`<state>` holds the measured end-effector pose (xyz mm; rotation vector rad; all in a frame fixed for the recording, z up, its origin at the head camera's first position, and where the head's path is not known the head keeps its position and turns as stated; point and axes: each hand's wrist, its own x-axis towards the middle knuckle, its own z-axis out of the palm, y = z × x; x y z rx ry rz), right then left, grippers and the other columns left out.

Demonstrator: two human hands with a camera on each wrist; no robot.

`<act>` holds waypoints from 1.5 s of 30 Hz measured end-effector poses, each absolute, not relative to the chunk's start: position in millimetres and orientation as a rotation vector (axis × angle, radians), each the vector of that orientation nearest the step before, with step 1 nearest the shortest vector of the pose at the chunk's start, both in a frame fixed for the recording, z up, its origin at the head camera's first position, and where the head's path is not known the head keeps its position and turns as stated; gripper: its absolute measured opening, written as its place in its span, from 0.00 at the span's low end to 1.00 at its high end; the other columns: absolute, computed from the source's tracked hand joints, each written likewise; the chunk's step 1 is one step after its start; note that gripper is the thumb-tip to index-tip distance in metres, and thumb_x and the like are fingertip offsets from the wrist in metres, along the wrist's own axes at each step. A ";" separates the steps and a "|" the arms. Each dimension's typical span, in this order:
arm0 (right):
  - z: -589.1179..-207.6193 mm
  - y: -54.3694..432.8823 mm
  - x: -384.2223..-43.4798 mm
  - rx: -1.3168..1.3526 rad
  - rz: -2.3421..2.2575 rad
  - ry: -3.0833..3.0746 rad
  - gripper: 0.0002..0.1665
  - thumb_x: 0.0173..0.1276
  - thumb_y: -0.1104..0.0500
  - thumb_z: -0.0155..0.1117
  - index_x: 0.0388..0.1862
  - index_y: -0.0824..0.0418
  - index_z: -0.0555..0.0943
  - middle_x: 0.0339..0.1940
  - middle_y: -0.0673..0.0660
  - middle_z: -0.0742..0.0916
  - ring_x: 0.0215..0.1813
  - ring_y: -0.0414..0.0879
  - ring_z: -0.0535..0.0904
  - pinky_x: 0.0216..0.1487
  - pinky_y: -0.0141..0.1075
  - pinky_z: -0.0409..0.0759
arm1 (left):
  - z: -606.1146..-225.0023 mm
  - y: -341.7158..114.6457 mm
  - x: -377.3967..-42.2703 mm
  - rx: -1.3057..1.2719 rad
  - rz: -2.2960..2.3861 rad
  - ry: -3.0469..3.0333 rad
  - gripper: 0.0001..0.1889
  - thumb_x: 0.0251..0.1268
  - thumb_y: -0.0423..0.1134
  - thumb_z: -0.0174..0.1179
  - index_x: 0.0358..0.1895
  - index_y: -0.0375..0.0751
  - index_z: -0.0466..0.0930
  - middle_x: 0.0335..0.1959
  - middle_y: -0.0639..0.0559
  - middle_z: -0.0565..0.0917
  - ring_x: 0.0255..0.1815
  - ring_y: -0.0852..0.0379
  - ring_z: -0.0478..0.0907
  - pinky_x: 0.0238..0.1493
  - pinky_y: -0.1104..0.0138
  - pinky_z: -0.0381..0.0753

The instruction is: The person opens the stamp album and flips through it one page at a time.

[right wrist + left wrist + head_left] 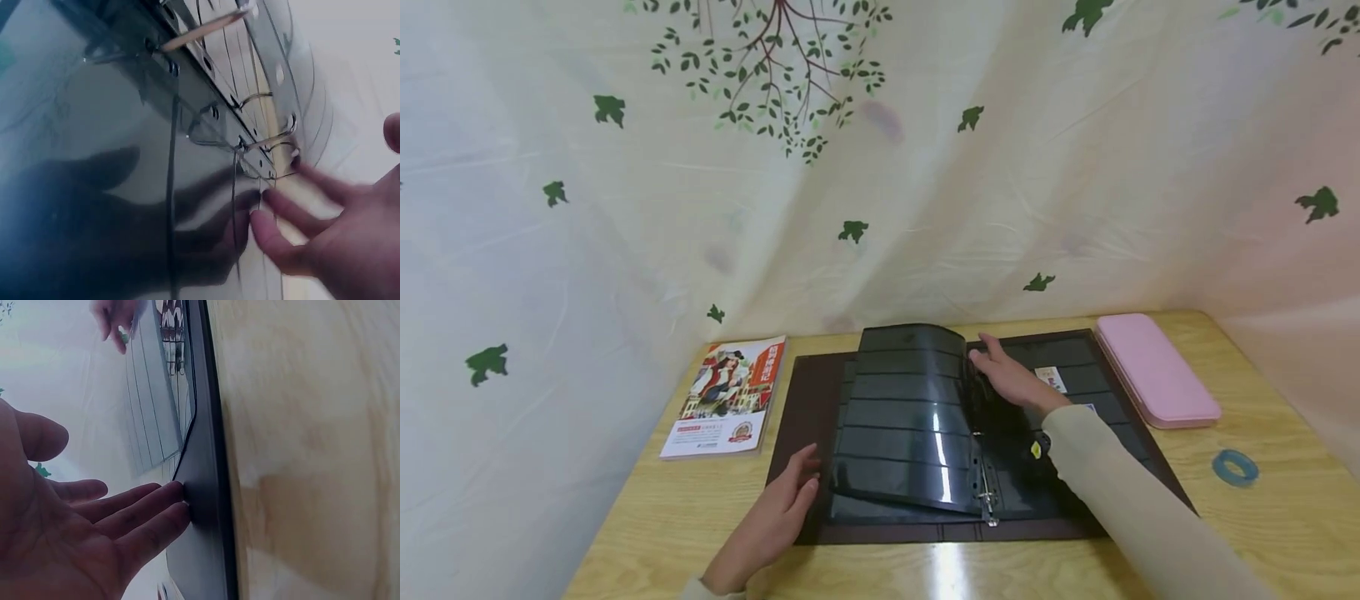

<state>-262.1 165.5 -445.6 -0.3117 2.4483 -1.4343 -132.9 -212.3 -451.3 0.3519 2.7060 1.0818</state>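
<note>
A dark ring binder album (793, 417) lies spread on the table, its black pocket pages (910, 417) bowed up over the left side. Metal rings (269, 134) run through the punched page edges. My right hand (1011, 379) reaches over the far end of the spine. In the right wrist view its fingertips (265, 231) are right at the glossy right-hand page, beside the rings, with nothing gripped. My left hand (775, 512) is at the album's left cover, fingers extended and relaxed; in the left wrist view the fingertips (181, 509) meet the cover edge.
Small stamp-like cards (1051, 379) sit in the right page's pockets. A pink zip case (1157, 367) is right of the album, with a blue tape roll (1235, 468) nearer me. An illustrated book (726, 398) lies to the left. A leaf-printed cloth (925, 192) hangs behind the table.
</note>
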 end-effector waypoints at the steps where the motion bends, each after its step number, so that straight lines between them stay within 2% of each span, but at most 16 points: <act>1: -445.4 164.1 -262.4 -0.341 -1.445 2.439 0.40 0.78 0.42 0.33 0.76 0.60 0.34 0.72 0.66 0.62 0.71 0.63 0.54 0.65 0.62 0.50 | -451.3 -212.4 -132.8 0.353 1.082 2.709 0.24 0.76 0.39 0.44 0.70 0.38 0.55 0.60 0.41 0.72 0.58 0.46 0.72 0.56 0.50 0.71; 4: -445.1 158.6 -263.2 -0.434 -1.447 2.413 0.39 0.79 0.43 0.32 0.76 0.60 0.34 0.71 0.63 0.65 0.71 0.62 0.54 0.66 0.61 0.51 | -451.7 -211.2 -133.2 0.365 1.077 2.717 0.23 0.76 0.39 0.44 0.70 0.38 0.55 0.60 0.41 0.72 0.58 0.46 0.72 0.56 0.50 0.71; 11: -443.7 155.9 -260.0 -0.381 -1.411 2.441 0.40 0.78 0.42 0.32 0.76 0.62 0.36 0.69 0.65 0.67 0.71 0.62 0.55 0.66 0.60 0.52 | -455.0 -206.7 -134.2 0.474 1.020 2.717 0.24 0.76 0.41 0.44 0.70 0.38 0.58 0.62 0.42 0.72 0.61 0.48 0.70 0.59 0.50 0.68; 18: -446.4 163.3 -256.5 -0.428 -1.445 2.393 0.41 0.76 0.37 0.30 0.77 0.58 0.37 0.69 0.64 0.67 0.72 0.61 0.52 0.66 0.61 0.49 | -449.1 -205.0 -132.1 0.523 0.893 2.726 0.24 0.76 0.50 0.42 0.68 0.42 0.63 0.64 0.47 0.70 0.64 0.47 0.65 0.61 0.47 0.64; 21: -443.9 166.6 -252.2 -0.438 -1.449 2.406 0.42 0.75 0.36 0.32 0.77 0.58 0.41 0.69 0.65 0.67 0.71 0.62 0.54 0.66 0.61 0.52 | -443.9 -199.4 -131.6 0.576 0.852 2.744 0.24 0.76 0.50 0.42 0.67 0.41 0.65 0.63 0.47 0.70 0.64 0.47 0.64 0.61 0.46 0.62; 26: -436.3 178.6 -236.9 -0.392 -1.343 2.561 0.39 0.75 0.39 0.42 0.74 0.62 0.55 0.68 0.67 0.68 0.67 0.63 0.63 0.61 0.60 0.62 | -438.8 -192.8 -132.5 0.690 0.798 2.742 0.24 0.76 0.49 0.43 0.65 0.37 0.67 0.62 0.46 0.71 0.64 0.48 0.64 0.61 0.47 0.63; 29: -431.5 196.3 -220.4 -0.357 -1.287 2.696 0.35 0.75 0.42 0.45 0.70 0.65 0.61 0.63 0.68 0.73 0.62 0.63 0.69 0.57 0.58 0.68 | -440.8 -193.9 -132.3 0.705 0.781 2.697 0.25 0.76 0.51 0.41 0.65 0.38 0.67 0.62 0.46 0.71 0.64 0.48 0.64 0.59 0.49 0.66; 33: -429.8 228.4 -185.4 -0.279 -1.235 2.846 0.32 0.76 0.44 0.45 0.67 0.66 0.64 0.61 0.68 0.74 0.59 0.63 0.71 0.55 0.58 0.70 | -447.1 -195.5 -131.5 0.693 0.763 2.688 0.25 0.76 0.52 0.40 0.66 0.40 0.67 0.61 0.46 0.72 0.62 0.49 0.66 0.57 0.50 0.68; 40: -440.3 276.0 -116.8 -0.062 -1.116 2.925 0.32 0.76 0.48 0.48 0.63 0.74 0.65 0.57 0.76 0.74 0.57 0.68 0.71 0.50 0.59 0.71 | -452.5 -195.4 -132.5 0.679 0.732 2.715 0.25 0.76 0.53 0.40 0.65 0.42 0.68 0.60 0.48 0.74 0.61 0.50 0.68 0.57 0.51 0.69; 45: -446.8 291.5 -86.9 0.027 -1.081 2.884 0.34 0.76 0.48 0.45 0.63 0.78 0.64 0.56 0.78 0.74 0.57 0.70 0.70 0.48 0.58 0.73 | -452.6 -195.0 -132.0 0.691 0.731 2.724 0.25 0.76 0.52 0.41 0.65 0.41 0.68 0.60 0.49 0.74 0.61 0.51 0.69 0.57 0.52 0.69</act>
